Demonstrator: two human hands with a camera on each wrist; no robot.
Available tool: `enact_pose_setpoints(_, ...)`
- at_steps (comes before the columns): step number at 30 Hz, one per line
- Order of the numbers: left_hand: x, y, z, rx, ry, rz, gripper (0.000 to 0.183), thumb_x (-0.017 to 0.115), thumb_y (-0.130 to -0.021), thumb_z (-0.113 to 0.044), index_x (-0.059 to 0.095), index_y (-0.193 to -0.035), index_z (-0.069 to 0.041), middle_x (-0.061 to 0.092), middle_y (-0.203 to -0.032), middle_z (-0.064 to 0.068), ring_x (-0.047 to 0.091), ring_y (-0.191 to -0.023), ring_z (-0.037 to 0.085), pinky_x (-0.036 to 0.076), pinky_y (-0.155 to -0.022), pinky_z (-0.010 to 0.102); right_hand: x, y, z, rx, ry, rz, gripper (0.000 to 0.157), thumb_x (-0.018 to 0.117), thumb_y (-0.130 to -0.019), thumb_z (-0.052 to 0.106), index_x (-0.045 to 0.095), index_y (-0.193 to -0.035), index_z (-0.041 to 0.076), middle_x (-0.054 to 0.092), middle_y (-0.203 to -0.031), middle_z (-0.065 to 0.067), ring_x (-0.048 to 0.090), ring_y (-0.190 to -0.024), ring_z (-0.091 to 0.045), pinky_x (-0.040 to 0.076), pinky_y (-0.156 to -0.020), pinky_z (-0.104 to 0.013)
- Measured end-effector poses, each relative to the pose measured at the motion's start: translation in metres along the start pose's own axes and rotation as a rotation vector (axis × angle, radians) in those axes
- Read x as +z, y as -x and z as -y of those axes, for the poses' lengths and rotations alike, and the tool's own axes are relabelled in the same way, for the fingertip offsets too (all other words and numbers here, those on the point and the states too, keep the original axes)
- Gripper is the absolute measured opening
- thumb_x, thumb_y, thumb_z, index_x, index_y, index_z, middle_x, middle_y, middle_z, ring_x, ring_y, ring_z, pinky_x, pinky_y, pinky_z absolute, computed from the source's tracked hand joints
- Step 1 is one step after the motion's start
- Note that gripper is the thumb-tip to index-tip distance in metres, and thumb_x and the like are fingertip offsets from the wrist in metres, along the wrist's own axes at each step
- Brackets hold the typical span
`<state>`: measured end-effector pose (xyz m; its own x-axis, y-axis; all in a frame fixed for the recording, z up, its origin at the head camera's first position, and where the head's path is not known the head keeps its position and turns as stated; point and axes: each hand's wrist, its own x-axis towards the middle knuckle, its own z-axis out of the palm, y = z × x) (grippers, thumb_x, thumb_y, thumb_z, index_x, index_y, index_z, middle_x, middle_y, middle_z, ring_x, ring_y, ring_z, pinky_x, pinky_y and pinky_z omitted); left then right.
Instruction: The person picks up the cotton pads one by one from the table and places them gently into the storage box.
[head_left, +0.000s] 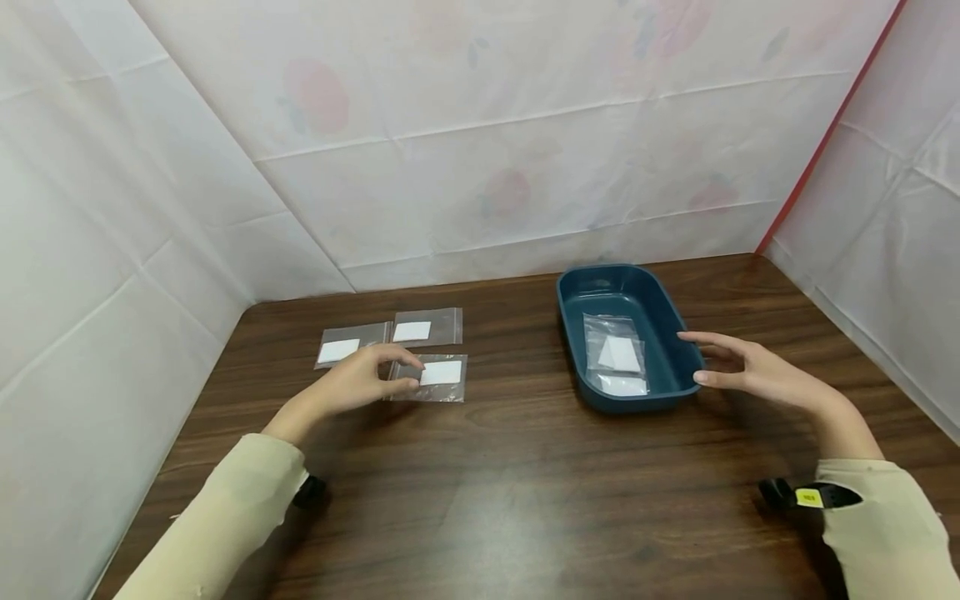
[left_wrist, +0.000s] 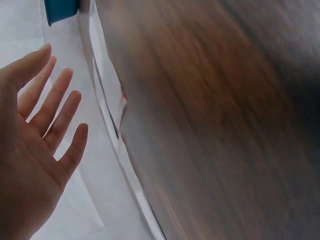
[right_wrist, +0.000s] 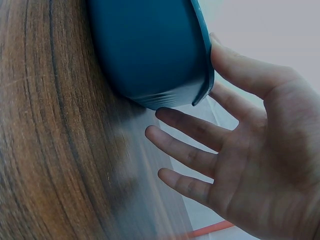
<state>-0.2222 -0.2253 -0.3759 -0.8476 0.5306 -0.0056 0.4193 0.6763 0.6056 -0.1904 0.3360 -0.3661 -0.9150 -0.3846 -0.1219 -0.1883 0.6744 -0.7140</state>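
My left hand (head_left: 360, 381) hovers over the left end of a clear zip bag (head_left: 427, 392) with a white card (head_left: 441, 372) inside. Its thumb and fingers are apart, and in the left wrist view the fingers spread loosely with nothing between them. At the right stands a blue plastic basin (head_left: 678, 350) that holds several similar clear bags (head_left: 609, 326) with white cards. My right hand (head_left: 761, 375) is at the basin's near right corner, thumb tip at the rim. In the right wrist view its other fingers reach out loosely beside and below the basin wall.
Behind the near bag lie two more clear bags with white cards, one at the left (head_left: 367, 335) and one farther back (head_left: 447, 326). All are on a dark wood table (head_left: 480, 483). White sheeting (head_left: 465, 167) walls off the back and both sides.
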Motion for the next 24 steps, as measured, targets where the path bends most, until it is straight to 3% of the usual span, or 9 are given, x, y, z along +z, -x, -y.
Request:
enact_pose_setpoints(4, -0.001, 0.001, 0.009, -0.007, 0.005, 0.004, 0.029, 0.074, -0.091, -0.025, 0.071, -0.118, -0.017, 0.065, -0.124, -0.001, 0.051, -0.128, 0.03, 0.038, -0.105, 0.055, 0.0, 0.0, 0.0, -0.001, -0.003, 0.0, 0.063, 0.064, -0.098, 0.029, 0.036, -0.153, 0.014, 0.029, -0.156, -0.026, 0.031, -0.136, -0.054, 0.033, -0.096, -0.074)
enact_pose_setpoints(13, -0.004, 0.004, 0.028, 0.048, -0.039, 0.006, 0.037, 0.079, -0.086, -0.013, 0.07, -0.121, -0.012, 0.064, -0.128, 0.007, 0.053, -0.125, 0.033, 0.041, -0.103, 0.054, 0.001, -0.001, -0.002, -0.01, -0.01, -0.004, 0.063, 0.065, -0.098, 0.029, 0.037, -0.153, 0.014, 0.03, -0.155, -0.026, 0.032, -0.135, -0.054, 0.034, -0.097, -0.072)
enact_pose_setpoints(24, -0.008, 0.004, 0.033, 0.051, -0.085, 0.037, 0.038, 0.081, -0.084, -0.011, 0.069, -0.121, -0.008, 0.061, -0.131, 0.014, 0.05, -0.128, 0.038, 0.036, -0.106, 0.057, 0.001, -0.002, -0.003, -0.025, -0.022, -0.003, 0.063, 0.064, -0.098, 0.027, 0.037, -0.153, 0.012, 0.03, -0.155, -0.026, 0.033, -0.135, -0.053, 0.035, -0.099, -0.07)
